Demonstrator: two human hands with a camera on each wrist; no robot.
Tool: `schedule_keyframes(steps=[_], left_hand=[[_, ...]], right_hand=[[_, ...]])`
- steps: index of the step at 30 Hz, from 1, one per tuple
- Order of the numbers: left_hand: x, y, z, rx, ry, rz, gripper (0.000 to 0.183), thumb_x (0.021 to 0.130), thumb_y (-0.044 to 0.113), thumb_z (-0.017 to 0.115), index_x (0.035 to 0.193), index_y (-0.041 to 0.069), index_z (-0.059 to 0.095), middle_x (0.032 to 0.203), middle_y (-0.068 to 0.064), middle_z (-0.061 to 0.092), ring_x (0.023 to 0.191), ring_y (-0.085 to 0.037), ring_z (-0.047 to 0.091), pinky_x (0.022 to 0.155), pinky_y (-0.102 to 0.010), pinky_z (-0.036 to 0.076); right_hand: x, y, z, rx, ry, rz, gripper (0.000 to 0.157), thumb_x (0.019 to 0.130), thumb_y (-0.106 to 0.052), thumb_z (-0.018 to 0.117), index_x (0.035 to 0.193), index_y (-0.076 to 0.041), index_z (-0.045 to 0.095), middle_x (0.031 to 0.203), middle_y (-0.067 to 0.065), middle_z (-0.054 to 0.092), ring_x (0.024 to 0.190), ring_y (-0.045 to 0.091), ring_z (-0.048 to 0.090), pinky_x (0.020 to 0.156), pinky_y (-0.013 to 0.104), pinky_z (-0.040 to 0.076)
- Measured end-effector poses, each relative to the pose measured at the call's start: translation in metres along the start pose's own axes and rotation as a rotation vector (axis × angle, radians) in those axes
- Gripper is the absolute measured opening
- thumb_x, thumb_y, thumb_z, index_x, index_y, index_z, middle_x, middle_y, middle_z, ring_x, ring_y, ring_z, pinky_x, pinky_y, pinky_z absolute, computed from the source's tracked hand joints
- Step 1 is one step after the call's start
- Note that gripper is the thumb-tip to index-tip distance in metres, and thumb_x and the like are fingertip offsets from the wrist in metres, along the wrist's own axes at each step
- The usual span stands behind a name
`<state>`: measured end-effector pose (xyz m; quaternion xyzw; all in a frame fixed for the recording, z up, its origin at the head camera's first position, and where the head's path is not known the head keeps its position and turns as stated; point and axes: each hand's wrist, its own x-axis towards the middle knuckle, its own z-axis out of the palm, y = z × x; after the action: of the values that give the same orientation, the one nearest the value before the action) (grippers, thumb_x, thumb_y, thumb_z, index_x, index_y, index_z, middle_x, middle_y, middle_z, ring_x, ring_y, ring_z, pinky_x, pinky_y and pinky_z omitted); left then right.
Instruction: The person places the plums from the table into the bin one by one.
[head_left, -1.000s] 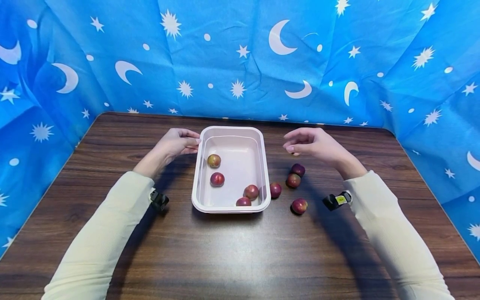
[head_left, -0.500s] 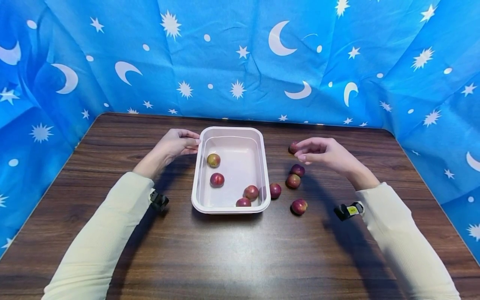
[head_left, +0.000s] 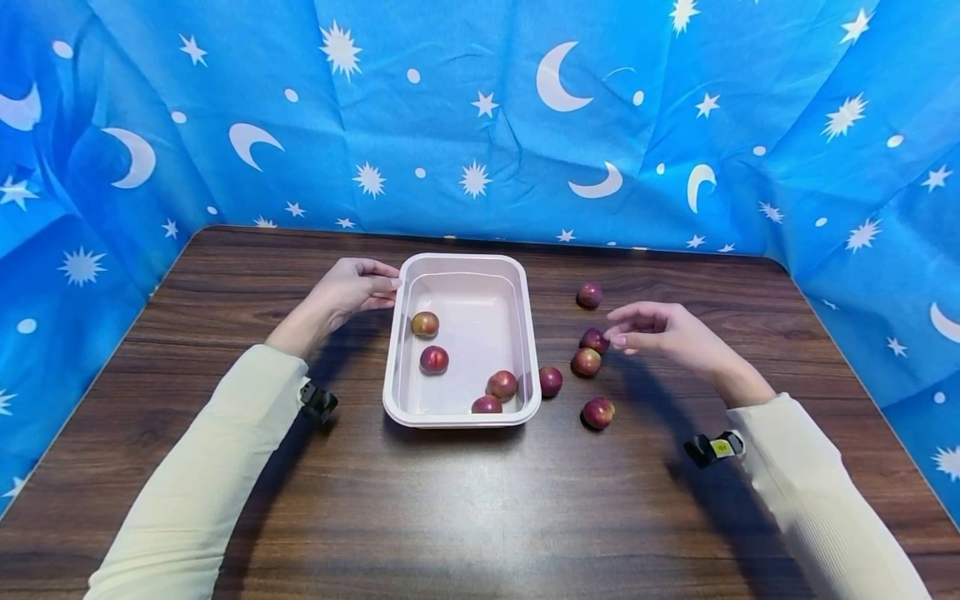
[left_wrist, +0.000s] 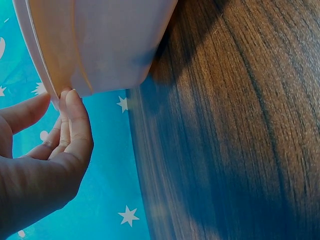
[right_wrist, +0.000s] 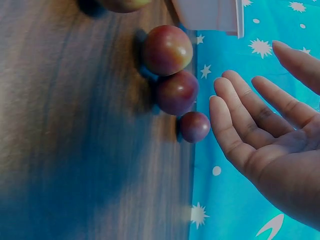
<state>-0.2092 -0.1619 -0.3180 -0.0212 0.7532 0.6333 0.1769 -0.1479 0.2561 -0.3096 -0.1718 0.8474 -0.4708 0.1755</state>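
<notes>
A white plastic tub [head_left: 397, 367] stands on the table with several plums inside, among them a yellowish-red plum [head_left: 425, 324] and a bright red plum [head_left: 434, 360]. My left hand [head_left: 348, 292] pinches the tub's left rim between thumb and fingers, which the left wrist view shows close up [left_wrist: 65, 135]. Right of the tub my right hand [head_left: 671, 335] hovers with relaxed, spread fingers and nothing in them. Its fingertips are beside a dark plum [head_left: 593, 340] that lies against a reddish-green plum [head_left: 587, 362]; in the right wrist view the hand [right_wrist: 270, 130] appears apart from the plums.
Further back on the table lies a single plum [head_left: 589, 295]. Another plum [head_left: 551, 382] sits close to the tub's right wall, and one more plum [head_left: 598, 413] lies nearer the front. A blue cloth [head_left: 465, 125] with moons and stars hangs behind the wooden table [head_left: 465, 508].
My right hand has drawn back toward me and to the right, uncovering the rear plum. The yellowish-red plum in the tub has shifted slightly. The left hand stays put.
</notes>
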Motion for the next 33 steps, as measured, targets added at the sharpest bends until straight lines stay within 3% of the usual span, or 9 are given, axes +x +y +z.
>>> schedule_keyframes(steps=[9, 17, 26, 33], left_hand=[[0.0, 0.001, 0.001, -0.008, 0.001, -0.007, 0.036, 0.091, 0.002, 0.052, 0.122, -0.014, 0.042, 0.085, -0.006, 0.056, 0.069, -0.008, 0.06, 0.088, -0.033, 0.049], [0.0, 0.002, 0.002, 0.019, 0.014, -0.021, 0.035, 0.092, 0.002, 0.052, 0.122, -0.013, 0.043, 0.091, -0.009, 0.055, 0.071, -0.008, 0.06, 0.084, -0.028, 0.052], [0.001, 0.001, 0.0, -0.009, 0.006, -0.013, 0.035, 0.091, 0.001, 0.052, 0.121, -0.014, 0.042, 0.085, -0.006, 0.056, 0.068, -0.008, 0.06, 0.081, -0.026, 0.053], [0.0, 0.002, 0.001, 0.008, 0.005, -0.018, 0.036, 0.091, 0.002, 0.052, 0.122, -0.014, 0.042, 0.089, -0.008, 0.055, 0.07, -0.008, 0.06, 0.082, -0.027, 0.052]], right_hand=[[-0.013, 0.012, 0.006, 0.011, -0.013, -0.012, 0.035, 0.091, -0.014, 0.058, 0.119, 0.005, 0.051, 0.106, 0.025, 0.059, 0.09, 0.03, 0.061, 0.076, 0.036, 0.055], [-0.02, 0.022, 0.014, 0.035, -0.033, 0.033, 0.036, 0.091, -0.013, 0.058, 0.12, 0.007, 0.051, 0.104, 0.025, 0.06, 0.088, 0.03, 0.061, 0.076, 0.036, 0.055], [-0.025, 0.032, 0.021, 0.125, -0.079, 0.038, 0.034, 0.091, -0.007, 0.056, 0.119, 0.011, 0.049, 0.106, 0.029, 0.058, 0.09, 0.017, 0.062, 0.075, 0.035, 0.055], [-0.026, 0.036, 0.025, 0.138, -0.129, 0.022, 0.034, 0.09, -0.007, 0.057, 0.118, 0.011, 0.049, 0.107, 0.03, 0.057, 0.091, 0.016, 0.062, 0.075, 0.033, 0.055]])
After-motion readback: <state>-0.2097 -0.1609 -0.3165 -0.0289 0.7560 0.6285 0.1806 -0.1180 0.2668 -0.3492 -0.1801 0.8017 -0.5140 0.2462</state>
